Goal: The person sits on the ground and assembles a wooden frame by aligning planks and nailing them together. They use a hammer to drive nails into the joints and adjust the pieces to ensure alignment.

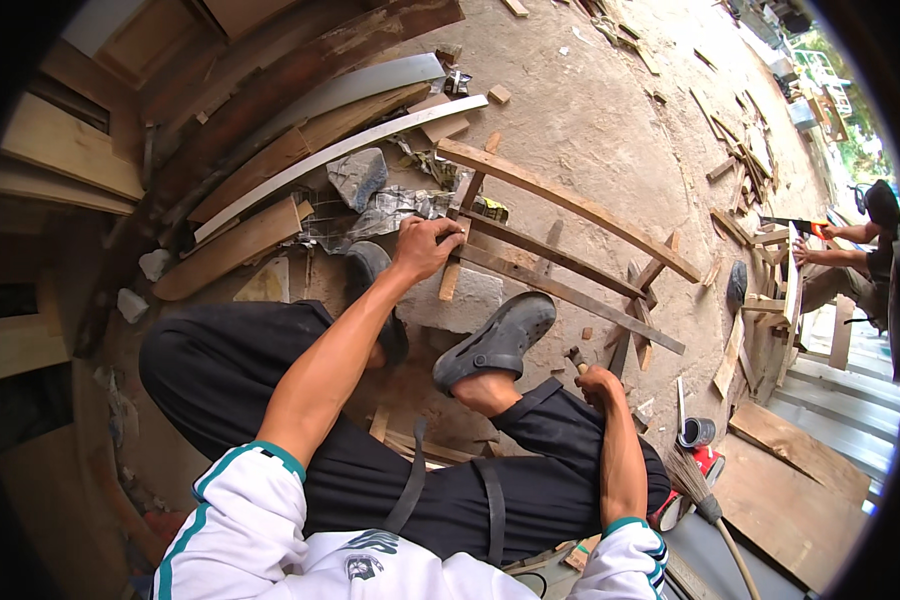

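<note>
A wooden frame of narrow bars lies across the ground in front of me, with short crosspieces at its ends. My left hand is closed in a pinch against the crosspiece at the frame's left end. Whatever sits between those fingertips is too small to make out. Beside my right knee, my right hand grips a hammer by its handle, head pointing up and away from me. My shoe rests close to the frame's near bar, next to a pale stone block.
Long boards and a grey rock lie to the left. At right are a broom, an open can and plywood. Another person works with a saw at far right. Wood scraps litter the ground.
</note>
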{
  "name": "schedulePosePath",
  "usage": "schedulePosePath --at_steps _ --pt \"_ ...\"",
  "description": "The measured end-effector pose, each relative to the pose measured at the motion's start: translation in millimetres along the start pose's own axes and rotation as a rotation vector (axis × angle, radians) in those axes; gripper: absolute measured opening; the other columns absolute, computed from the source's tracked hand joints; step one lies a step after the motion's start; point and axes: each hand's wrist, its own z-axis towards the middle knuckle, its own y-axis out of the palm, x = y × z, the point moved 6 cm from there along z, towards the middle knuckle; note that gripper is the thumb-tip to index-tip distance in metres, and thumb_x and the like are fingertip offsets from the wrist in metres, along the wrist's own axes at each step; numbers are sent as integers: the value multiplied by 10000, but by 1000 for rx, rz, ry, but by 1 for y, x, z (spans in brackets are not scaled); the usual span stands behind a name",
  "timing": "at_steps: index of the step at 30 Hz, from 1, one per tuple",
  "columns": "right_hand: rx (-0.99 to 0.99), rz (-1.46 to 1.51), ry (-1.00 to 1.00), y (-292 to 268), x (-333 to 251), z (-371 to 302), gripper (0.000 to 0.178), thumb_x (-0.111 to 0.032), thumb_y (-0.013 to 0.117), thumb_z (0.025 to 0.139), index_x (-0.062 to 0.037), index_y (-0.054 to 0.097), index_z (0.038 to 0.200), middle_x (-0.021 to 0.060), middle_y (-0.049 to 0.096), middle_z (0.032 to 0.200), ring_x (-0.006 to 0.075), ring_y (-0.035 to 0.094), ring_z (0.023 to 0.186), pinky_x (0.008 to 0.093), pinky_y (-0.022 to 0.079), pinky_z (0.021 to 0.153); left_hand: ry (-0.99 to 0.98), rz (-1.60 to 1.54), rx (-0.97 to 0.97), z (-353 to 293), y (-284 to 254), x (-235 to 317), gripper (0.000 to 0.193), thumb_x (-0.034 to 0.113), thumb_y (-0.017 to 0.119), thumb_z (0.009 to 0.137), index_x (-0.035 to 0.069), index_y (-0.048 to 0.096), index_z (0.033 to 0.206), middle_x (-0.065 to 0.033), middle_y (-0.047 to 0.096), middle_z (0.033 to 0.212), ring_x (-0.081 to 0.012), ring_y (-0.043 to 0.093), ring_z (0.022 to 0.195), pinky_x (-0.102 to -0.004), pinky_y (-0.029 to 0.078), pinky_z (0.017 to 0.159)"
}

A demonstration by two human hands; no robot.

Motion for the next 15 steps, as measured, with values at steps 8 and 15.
schedulePosePath --at_steps 8,15 --pt "197 101 -109 -35 -37 -122 318 -217 583 866 32 556 1062 153 652 742 275 656 596 417 509 542 -17 -14 -42 -8 -2 3 218 332 691 874 136 756 942 -60 740 862 -254 668 798 -369 399 921" --pt "296 561 -227 -43 -61 -218 238 -159 582 890 -82 519 1106 40 530 702 158 519 524 326 450 466 58 -100 -16 -14 -1 0 203 333 649 905 169 741 980 -57 737 877 -225 650 858 -378 328 955"
